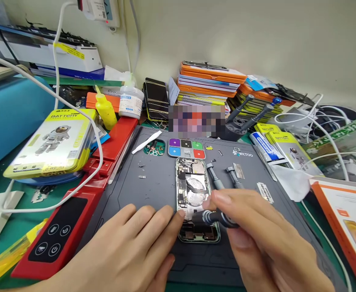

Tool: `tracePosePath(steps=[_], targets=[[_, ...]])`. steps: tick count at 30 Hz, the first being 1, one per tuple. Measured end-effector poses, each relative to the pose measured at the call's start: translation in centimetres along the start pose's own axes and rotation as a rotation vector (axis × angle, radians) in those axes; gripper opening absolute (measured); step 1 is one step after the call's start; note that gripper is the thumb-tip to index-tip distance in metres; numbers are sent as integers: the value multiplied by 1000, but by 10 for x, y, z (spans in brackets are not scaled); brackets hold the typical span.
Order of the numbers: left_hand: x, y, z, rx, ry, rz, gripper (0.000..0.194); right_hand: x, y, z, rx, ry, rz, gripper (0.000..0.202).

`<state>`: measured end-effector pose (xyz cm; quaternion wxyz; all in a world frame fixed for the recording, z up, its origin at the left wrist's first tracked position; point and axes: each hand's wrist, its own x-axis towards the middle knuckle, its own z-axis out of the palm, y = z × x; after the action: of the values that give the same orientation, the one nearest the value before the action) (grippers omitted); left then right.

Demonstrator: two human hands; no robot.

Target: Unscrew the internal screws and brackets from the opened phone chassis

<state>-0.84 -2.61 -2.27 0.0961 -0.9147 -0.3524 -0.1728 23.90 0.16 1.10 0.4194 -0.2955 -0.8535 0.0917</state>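
An opened smartphone (194, 192) lies on the dark grey mat (129, 194), its internal parts bare and its frame pale green. My left hand (141, 239) rests against its lower left side, fingers bent and close together, with the index fingertip on the phone's edge. My right hand (256, 231) is closed on a dark grey screwdriver (218, 217) between thumb and fingers. The screwdriver slants over the lower part of the phone; its tip is too blurred to make out. Just beyond this hand, two more grey screwdrivers (215, 177) lie on the mat.
A coloured magnetic tray (187, 149) sits beyond the phone, with a white stick-like tool (146, 142) left of it. A red device (56, 231) and battery packs (53, 140) flank the left side; a screwdriver holder (236, 129), more packs (290, 150) and an orange-white box (344, 227) stand right.
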Motion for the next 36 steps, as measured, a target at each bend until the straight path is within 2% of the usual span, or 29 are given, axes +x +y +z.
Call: tracePosePath(steps=[6, 10, 15, 19, 25, 29, 36], targets=[[0, 0, 1, 3, -10, -5, 38, 4, -1, 0, 2, -13, 35, 69], [-2, 1, 2, -1, -17, 3, 38, 2, -3, -1, 10, -23, 61, 77], [-1, 1, -1, 5, -34, -2, 39, -3, 0, 0, 34, -72, 41, 78], [2, 1, -6, -21, -44, 3, 39, -3, 3, 1, 32, -64, -2, 81], [0, 0, -7, -38, -63, 16, 42, 0, 1, -1, 11, -60, 58, 78], [-1, 0, -7, -40, -58, 20, 41, 1, 1, -1, 61, -55, 5, 77], [1, -1, -8, -28, -81, 39, 43, 1, 1, 0, 80, -72, 16, 85]])
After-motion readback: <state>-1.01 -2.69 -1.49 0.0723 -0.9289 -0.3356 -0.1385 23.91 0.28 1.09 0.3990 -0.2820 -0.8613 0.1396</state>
